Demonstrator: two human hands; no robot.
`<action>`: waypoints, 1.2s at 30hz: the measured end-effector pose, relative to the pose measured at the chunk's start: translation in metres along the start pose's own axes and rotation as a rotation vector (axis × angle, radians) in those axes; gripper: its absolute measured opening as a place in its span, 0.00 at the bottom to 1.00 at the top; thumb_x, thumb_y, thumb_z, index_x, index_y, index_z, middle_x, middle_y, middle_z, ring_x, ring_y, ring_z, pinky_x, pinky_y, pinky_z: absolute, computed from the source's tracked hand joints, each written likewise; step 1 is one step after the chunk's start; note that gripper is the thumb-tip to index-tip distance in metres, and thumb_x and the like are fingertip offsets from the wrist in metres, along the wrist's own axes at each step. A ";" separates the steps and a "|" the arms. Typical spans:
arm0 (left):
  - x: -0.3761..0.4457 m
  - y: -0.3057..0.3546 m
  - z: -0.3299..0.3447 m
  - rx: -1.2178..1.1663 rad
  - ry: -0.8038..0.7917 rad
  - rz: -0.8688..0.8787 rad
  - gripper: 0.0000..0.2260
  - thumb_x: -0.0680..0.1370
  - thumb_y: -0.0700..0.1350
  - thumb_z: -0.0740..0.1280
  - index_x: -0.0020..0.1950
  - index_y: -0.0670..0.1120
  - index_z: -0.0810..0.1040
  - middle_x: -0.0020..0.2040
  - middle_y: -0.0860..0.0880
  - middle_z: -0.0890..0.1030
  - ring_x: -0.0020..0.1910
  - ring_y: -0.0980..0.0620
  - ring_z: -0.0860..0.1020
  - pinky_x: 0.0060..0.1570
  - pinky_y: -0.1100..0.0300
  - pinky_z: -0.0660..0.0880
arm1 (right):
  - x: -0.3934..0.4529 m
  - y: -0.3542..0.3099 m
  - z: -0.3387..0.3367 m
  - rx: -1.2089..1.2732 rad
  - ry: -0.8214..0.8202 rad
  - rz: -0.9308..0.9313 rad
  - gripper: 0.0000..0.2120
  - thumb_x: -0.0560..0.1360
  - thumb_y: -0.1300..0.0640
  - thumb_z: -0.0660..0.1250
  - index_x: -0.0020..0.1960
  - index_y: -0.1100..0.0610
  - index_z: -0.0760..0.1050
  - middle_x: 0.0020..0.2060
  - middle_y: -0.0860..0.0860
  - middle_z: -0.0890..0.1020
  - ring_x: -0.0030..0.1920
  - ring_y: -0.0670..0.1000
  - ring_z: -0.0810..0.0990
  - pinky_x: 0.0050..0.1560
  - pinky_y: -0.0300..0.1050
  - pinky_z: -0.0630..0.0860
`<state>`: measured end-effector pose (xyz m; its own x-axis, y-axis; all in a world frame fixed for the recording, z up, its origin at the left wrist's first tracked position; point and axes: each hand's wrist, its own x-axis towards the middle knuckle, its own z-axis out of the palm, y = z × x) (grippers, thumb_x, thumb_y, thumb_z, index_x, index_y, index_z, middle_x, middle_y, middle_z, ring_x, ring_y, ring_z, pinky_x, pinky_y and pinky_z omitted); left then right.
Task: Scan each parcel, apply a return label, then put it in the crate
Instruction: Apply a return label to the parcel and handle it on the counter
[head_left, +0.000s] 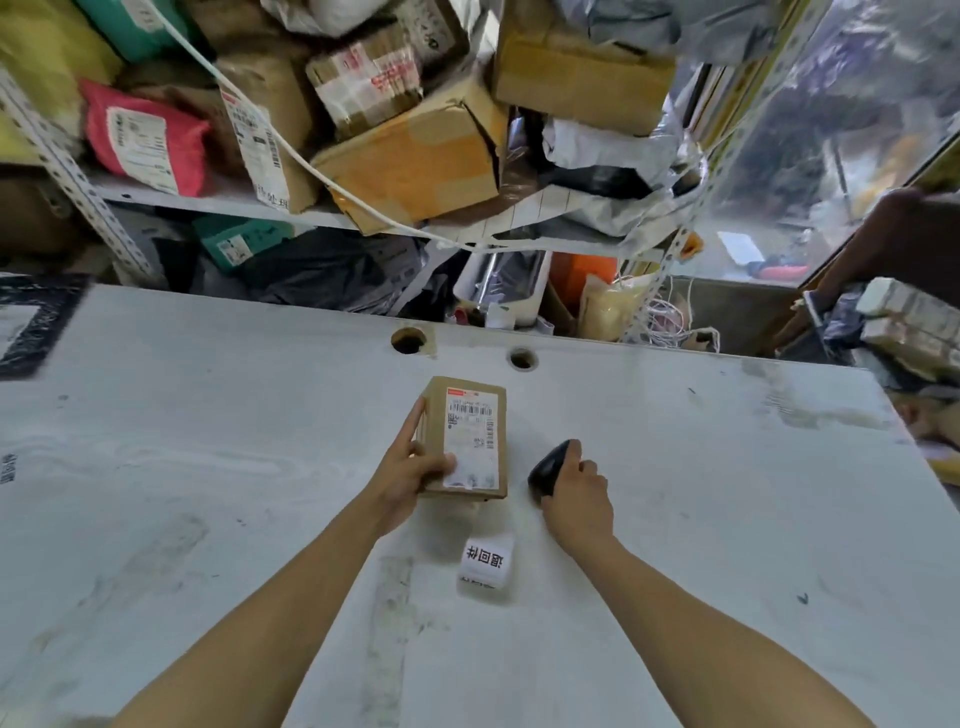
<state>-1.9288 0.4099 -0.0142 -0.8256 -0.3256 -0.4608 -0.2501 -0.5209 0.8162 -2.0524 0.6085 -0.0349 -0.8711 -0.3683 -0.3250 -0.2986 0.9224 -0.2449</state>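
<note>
Small brown cardboard parcel (465, 439), flat and rectangular, printed label on top, held in left grip (415, 467); right grip (574, 493) clasps rounded black scanner (550, 470) beside it.

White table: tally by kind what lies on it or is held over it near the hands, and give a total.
Cardboard parcel, held by the left hand: 1
Black scanner, gripped by the right hand: 1
Roll of return labels, on the table: 1
Total: 3
</note>
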 end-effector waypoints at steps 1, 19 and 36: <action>0.000 -0.001 0.002 -0.002 0.012 0.007 0.42 0.77 0.27 0.65 0.80 0.60 0.56 0.64 0.41 0.81 0.58 0.42 0.83 0.48 0.51 0.83 | 0.002 0.001 0.001 0.016 -0.010 -0.016 0.40 0.78 0.56 0.67 0.79 0.59 0.44 0.64 0.60 0.72 0.60 0.60 0.73 0.51 0.53 0.77; 0.009 0.012 -0.016 0.397 0.425 0.174 0.47 0.63 0.46 0.74 0.72 0.78 0.55 0.66 0.46 0.71 0.63 0.39 0.75 0.46 0.45 0.84 | -0.010 -0.013 -0.076 1.763 -0.863 -0.066 0.25 0.71 0.62 0.69 0.66 0.66 0.73 0.58 0.66 0.78 0.56 0.60 0.79 0.55 0.50 0.79; -0.008 0.026 -0.005 0.532 0.479 0.188 0.48 0.70 0.43 0.75 0.71 0.80 0.50 0.64 0.48 0.65 0.66 0.39 0.70 0.54 0.40 0.81 | -0.003 -0.022 -0.085 1.970 -0.927 -0.120 0.33 0.59 0.61 0.81 0.61 0.71 0.78 0.63 0.67 0.77 0.60 0.62 0.81 0.63 0.51 0.77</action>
<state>-1.9257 0.3947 0.0093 -0.5977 -0.7439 -0.2989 -0.4379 -0.0093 0.8990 -2.0763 0.5992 0.0496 -0.3202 -0.8919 -0.3194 0.8762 -0.1506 -0.4578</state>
